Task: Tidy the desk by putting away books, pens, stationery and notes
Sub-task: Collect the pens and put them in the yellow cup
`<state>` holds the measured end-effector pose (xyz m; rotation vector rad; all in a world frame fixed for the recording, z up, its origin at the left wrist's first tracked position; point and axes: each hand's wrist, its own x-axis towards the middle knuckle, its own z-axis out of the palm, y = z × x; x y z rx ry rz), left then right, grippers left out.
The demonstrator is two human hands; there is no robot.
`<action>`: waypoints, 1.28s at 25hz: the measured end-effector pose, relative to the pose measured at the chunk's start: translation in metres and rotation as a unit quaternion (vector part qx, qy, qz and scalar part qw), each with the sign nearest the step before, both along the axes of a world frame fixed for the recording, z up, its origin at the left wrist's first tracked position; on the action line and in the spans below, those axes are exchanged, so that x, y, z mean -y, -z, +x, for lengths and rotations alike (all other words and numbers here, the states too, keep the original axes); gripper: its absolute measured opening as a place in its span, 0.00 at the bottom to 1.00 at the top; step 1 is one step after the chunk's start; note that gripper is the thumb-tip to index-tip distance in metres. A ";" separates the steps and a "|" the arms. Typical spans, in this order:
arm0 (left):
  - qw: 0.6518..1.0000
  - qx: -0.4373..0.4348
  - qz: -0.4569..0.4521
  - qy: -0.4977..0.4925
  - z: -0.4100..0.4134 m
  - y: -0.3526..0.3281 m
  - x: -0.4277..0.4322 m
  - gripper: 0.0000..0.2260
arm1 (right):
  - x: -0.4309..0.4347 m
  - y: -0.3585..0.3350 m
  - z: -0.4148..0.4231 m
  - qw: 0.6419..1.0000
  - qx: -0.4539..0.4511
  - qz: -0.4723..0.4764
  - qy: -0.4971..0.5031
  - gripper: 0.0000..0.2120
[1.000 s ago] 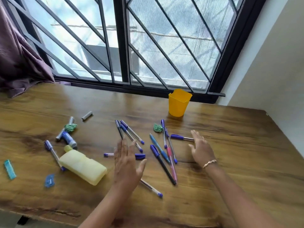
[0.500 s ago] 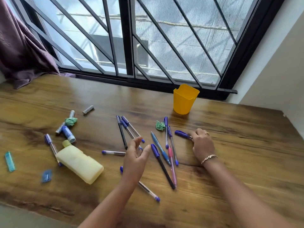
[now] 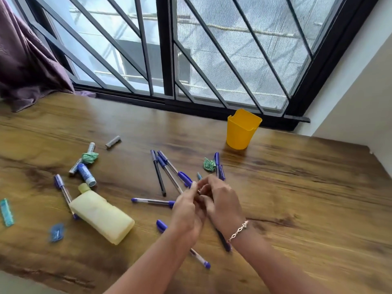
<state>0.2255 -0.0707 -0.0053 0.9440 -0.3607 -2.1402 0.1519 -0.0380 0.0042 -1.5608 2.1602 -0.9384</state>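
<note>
Right of the right hand (image 3: 222,205), desk (image 3: 318,198) runs to the wall (image 3: 360,92).

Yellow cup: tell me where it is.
Head view, right of centre: the yellow cup stands upright on the desk near the window frame, beyond the pens.
</note>
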 end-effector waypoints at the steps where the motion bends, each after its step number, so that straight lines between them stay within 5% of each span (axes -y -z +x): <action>1: 1.000 0.009 0.001 -0.001 0.003 0.002 0.004 0.12 | 0.002 -0.002 -0.001 1.000 0.017 0.001 0.002 0.09; 7: 0.998 0.039 0.012 0.046 0.024 0.008 0.016 0.15 | 0.029 0.021 -0.062 0.979 -0.031 0.101 0.175 0.07; 18: 0.994 0.070 0.013 0.084 0.033 0.006 0.030 0.11 | 0.049 0.028 -0.060 0.954 -0.101 0.218 0.182 0.12; 26: 0.994 0.034 0.020 0.098 0.026 0.002 0.033 0.10 | 0.037 -0.024 -0.020 0.989 0.002 0.125 0.079 0.10; 32: 0.996 0.004 0.012 0.094 0.026 0.004 0.036 0.10 | 0.034 -0.011 0.013 0.997 -0.042 0.062 0.024 0.07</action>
